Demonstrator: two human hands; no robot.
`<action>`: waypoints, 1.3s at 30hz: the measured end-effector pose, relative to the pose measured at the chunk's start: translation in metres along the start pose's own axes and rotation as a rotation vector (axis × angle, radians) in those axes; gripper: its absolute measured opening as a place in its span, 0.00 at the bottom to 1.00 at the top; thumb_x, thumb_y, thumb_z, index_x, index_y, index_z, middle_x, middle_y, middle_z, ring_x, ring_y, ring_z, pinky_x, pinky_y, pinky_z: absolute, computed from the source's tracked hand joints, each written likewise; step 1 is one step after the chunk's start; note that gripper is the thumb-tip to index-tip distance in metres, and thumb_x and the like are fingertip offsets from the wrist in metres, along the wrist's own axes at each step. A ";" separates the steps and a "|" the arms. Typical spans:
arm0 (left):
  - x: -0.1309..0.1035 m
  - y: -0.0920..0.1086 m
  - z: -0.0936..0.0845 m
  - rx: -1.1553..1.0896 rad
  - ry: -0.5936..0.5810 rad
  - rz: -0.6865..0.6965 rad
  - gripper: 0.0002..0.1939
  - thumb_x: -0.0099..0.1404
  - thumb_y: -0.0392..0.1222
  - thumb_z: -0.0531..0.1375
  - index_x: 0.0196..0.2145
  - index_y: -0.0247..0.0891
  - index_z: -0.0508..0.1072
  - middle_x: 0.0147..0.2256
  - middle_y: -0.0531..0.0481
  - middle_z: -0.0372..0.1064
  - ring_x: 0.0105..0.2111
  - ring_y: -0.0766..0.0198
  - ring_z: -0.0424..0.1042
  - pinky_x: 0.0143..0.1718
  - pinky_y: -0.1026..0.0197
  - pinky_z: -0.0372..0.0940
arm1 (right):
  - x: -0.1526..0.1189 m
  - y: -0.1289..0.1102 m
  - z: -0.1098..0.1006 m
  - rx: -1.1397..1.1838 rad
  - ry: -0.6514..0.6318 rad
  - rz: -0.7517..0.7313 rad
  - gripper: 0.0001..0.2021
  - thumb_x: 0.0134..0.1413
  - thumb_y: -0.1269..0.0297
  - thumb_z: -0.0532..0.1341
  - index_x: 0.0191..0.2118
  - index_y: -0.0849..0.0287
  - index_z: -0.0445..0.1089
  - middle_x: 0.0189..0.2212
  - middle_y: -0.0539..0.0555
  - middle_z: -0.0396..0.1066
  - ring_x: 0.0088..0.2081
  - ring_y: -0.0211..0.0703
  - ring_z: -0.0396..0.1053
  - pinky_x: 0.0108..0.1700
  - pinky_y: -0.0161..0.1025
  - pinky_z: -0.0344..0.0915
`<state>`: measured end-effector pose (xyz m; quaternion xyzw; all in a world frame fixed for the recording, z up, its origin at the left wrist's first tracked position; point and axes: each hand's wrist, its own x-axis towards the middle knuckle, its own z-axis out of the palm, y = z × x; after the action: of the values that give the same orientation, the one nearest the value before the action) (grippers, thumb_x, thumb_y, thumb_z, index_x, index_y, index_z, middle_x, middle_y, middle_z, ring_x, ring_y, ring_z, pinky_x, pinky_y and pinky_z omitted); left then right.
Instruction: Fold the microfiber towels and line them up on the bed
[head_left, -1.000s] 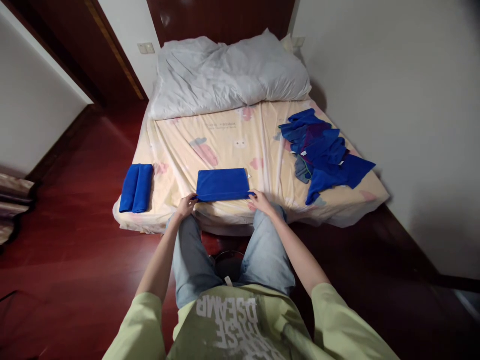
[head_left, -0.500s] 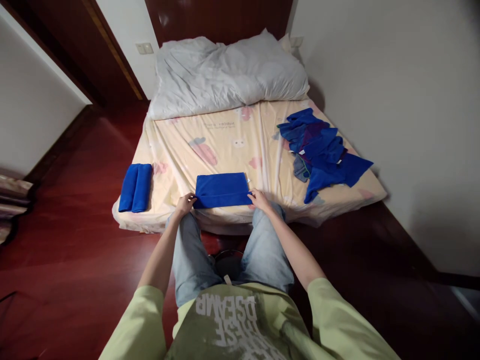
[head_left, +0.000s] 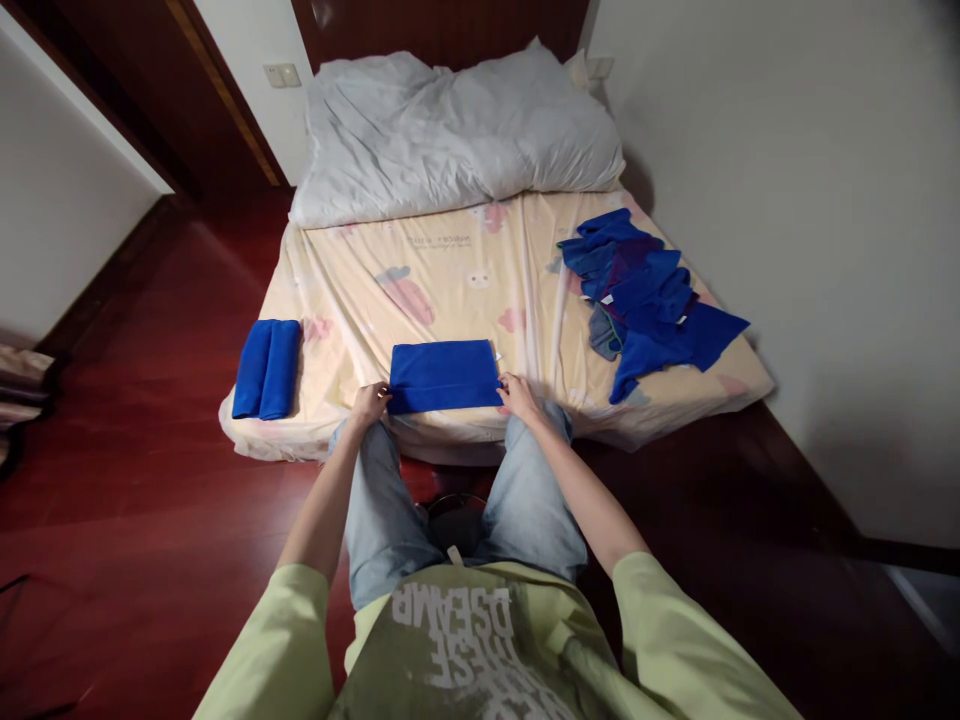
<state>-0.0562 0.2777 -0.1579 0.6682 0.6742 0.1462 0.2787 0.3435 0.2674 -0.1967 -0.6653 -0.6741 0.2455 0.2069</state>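
At the near edge of the bed point(head_left: 697, 400), a person in a pale green shirt and light jeans is sitting with both arms reaching forward. A folded blue cloth point(head_left: 444, 375) is lying flat on the cartoon-printed sheet point(head_left: 450, 290), squarely in front of the knees and close to that near edge. The left hand point(head_left: 370, 402) is pinching the cloth's near left corner, fingers curled in on the fabric. The right hand point(head_left: 517, 394) is gripping the near right corner in the same way, fingers closed on the hem. Both hands are holding the cloth down against the sheet, with the fold looking even from side to side, and a small white tag is peeking out at its far right corner.

Toward the near left corner of the bed, a second blue cloth point(head_left: 266, 368) is sitting already folded into a narrow bundle, well apart from the hands. Along the right edge, a loose pile of blue cloths point(head_left: 649, 305) is sprawling in a heap, with something grey showing among them. Across the far end, a rumpled white duvet point(head_left: 457, 130) is bunching up against the dark headboard. Dark red wooden floor point(head_left: 135, 500) is showing to the left of the bed.
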 end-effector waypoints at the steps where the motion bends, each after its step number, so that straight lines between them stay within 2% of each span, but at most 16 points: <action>1: -0.001 0.000 0.000 0.000 0.008 0.011 0.12 0.64 0.34 0.61 0.45 0.38 0.79 0.40 0.45 0.79 0.38 0.58 0.79 0.48 0.57 0.73 | -0.001 -0.001 0.000 0.004 0.017 -0.021 0.16 0.62 0.73 0.63 0.54 0.57 0.74 0.48 0.58 0.78 0.46 0.44 0.77 0.54 0.39 0.72; 3: -0.004 0.002 -0.001 0.015 0.045 0.068 0.14 0.63 0.32 0.61 0.47 0.38 0.78 0.46 0.42 0.77 0.44 0.56 0.78 0.53 0.55 0.72 | -0.004 -0.004 -0.003 0.015 0.050 -0.075 0.19 0.60 0.75 0.62 0.56 0.58 0.73 0.54 0.59 0.75 0.47 0.43 0.76 0.55 0.40 0.72; 6: -0.011 0.004 -0.001 0.066 0.093 0.221 0.16 0.62 0.32 0.61 0.48 0.38 0.77 0.52 0.40 0.73 0.55 0.51 0.73 0.62 0.50 0.67 | -0.010 -0.009 -0.009 0.029 0.083 -0.195 0.21 0.59 0.77 0.60 0.56 0.58 0.73 0.55 0.59 0.73 0.51 0.45 0.74 0.59 0.41 0.71; 9: -0.017 0.006 0.001 0.096 -0.010 0.334 0.17 0.62 0.33 0.62 0.49 0.40 0.77 0.53 0.42 0.74 0.58 0.51 0.70 0.66 0.49 0.64 | -0.017 -0.014 -0.014 0.013 0.052 -0.313 0.21 0.58 0.76 0.59 0.55 0.56 0.75 0.54 0.57 0.75 0.57 0.47 0.72 0.65 0.45 0.67; 12: -0.019 0.006 0.003 0.138 -0.120 0.362 0.20 0.61 0.36 0.65 0.52 0.40 0.77 0.56 0.42 0.74 0.60 0.52 0.70 0.67 0.50 0.63 | -0.022 -0.016 -0.015 -0.051 -0.045 -0.366 0.21 0.57 0.75 0.61 0.56 0.57 0.75 0.56 0.58 0.75 0.59 0.48 0.71 0.67 0.47 0.65; 17: -0.017 0.003 0.006 0.207 -0.141 0.363 0.31 0.58 0.34 0.64 0.60 0.39 0.73 0.61 0.40 0.70 0.64 0.50 0.68 0.69 0.49 0.61 | -0.021 -0.015 -0.011 -0.145 -0.119 -0.386 0.27 0.55 0.76 0.61 0.61 0.59 0.73 0.62 0.60 0.72 0.65 0.53 0.67 0.70 0.50 0.62; 24: -0.015 0.007 0.006 0.261 -0.134 0.333 0.38 0.54 0.25 0.56 0.63 0.38 0.72 0.64 0.40 0.68 0.64 0.52 0.68 0.68 0.53 0.63 | -0.017 -0.015 -0.008 -0.207 -0.134 -0.348 0.30 0.55 0.80 0.56 0.63 0.61 0.71 0.66 0.62 0.68 0.68 0.54 0.63 0.71 0.55 0.59; 28: -0.011 0.004 0.005 0.234 -0.125 0.332 0.33 0.59 0.28 0.55 0.63 0.34 0.71 0.63 0.37 0.69 0.63 0.51 0.69 0.67 0.50 0.64 | -0.016 -0.019 -0.010 -0.189 -0.103 -0.330 0.28 0.56 0.79 0.56 0.62 0.61 0.72 0.64 0.62 0.70 0.67 0.51 0.64 0.71 0.53 0.60; 34: -0.004 0.002 0.001 0.088 -0.045 0.303 0.28 0.63 0.33 0.55 0.60 0.32 0.72 0.56 0.37 0.76 0.58 0.50 0.75 0.64 0.48 0.67 | -0.010 -0.016 -0.015 0.005 0.014 -0.251 0.21 0.61 0.75 0.56 0.57 0.58 0.75 0.55 0.61 0.75 0.59 0.47 0.71 0.66 0.47 0.65; 39: -0.009 0.005 -0.006 -0.149 0.035 0.200 0.24 0.67 0.40 0.54 0.59 0.36 0.71 0.49 0.40 0.79 0.47 0.53 0.80 0.52 0.51 0.74 | -0.007 -0.008 -0.016 0.262 0.083 -0.160 0.16 0.66 0.62 0.57 0.55 0.58 0.73 0.45 0.58 0.78 0.46 0.47 0.76 0.54 0.45 0.72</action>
<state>-0.0564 0.2703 -0.1485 0.7068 0.5963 0.2343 0.2999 0.3467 0.2613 -0.1784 -0.5864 -0.6780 0.2861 0.3384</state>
